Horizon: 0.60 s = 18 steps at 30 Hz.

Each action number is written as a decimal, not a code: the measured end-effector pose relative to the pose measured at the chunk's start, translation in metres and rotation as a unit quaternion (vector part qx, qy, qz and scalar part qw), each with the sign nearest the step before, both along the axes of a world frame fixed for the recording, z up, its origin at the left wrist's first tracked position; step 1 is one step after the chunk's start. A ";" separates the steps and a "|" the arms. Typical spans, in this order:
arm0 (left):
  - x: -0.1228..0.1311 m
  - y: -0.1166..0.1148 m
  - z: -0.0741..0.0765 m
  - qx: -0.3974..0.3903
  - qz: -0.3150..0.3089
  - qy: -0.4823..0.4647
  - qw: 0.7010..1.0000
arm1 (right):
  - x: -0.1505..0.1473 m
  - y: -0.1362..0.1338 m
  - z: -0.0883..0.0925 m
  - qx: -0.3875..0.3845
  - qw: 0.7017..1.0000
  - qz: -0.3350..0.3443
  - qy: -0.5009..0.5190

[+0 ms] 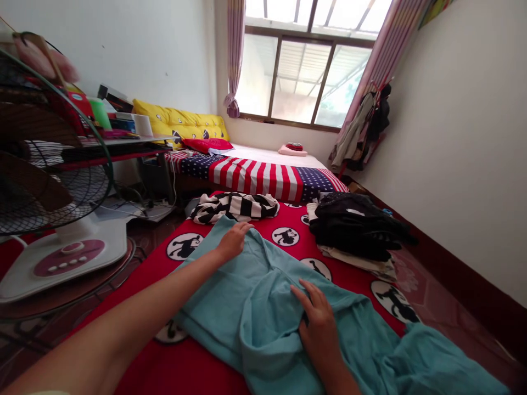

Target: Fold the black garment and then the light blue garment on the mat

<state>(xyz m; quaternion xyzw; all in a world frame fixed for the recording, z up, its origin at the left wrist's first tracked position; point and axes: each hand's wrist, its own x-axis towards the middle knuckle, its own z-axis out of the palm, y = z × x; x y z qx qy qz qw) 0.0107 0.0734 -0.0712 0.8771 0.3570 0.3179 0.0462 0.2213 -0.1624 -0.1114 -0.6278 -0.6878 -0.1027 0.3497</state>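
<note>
A teal long-sleeved top (218,318) lies spread and wrinkled over the red cover in front of me. At its far edge my left hand (234,241) is closed, fingers pinching the cloth. My right hand (316,315) rests on the bunched middle of the garment with its fingers apart. Toward the lower right the fabric trails off in loose folds. Just beyond my left hand is a crumpled black-and-white checked garment (236,207). A stack of folded dark clothes (354,225) sits to the right, with lighter pieces underneath.
The red cover (144,334) has white circles with black figures. On the left stand a fan (69,252) and a cluttered desk (123,144). A bed with a striped, starred cover (255,174) is beneath the window. Clothes hang on a rack (364,123) at right.
</note>
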 end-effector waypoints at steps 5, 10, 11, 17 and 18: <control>-0.005 0.057 0.008 0.016 0.016 0.198 0.980 | 0.003 -0.003 -0.002 -0.014 0.998 0.013 0.063; -0.007 0.082 0.003 0.011 0.001 0.245 0.969 | 0.002 -0.004 -0.003 -0.019 0.992 0.006 0.128; -0.007 0.085 0.001 0.013 0.001 0.252 0.968 | 0.002 -0.004 -0.003 -0.024 0.990 0.007 0.140; -0.014 0.085 0.001 0.036 0.023 0.254 0.966 | 0.005 -0.005 -0.002 -0.015 0.977 0.001 0.212; -0.017 0.083 0.003 0.041 0.027 0.249 0.967 | 0.005 -0.007 -0.001 -0.003 0.973 -0.013 0.229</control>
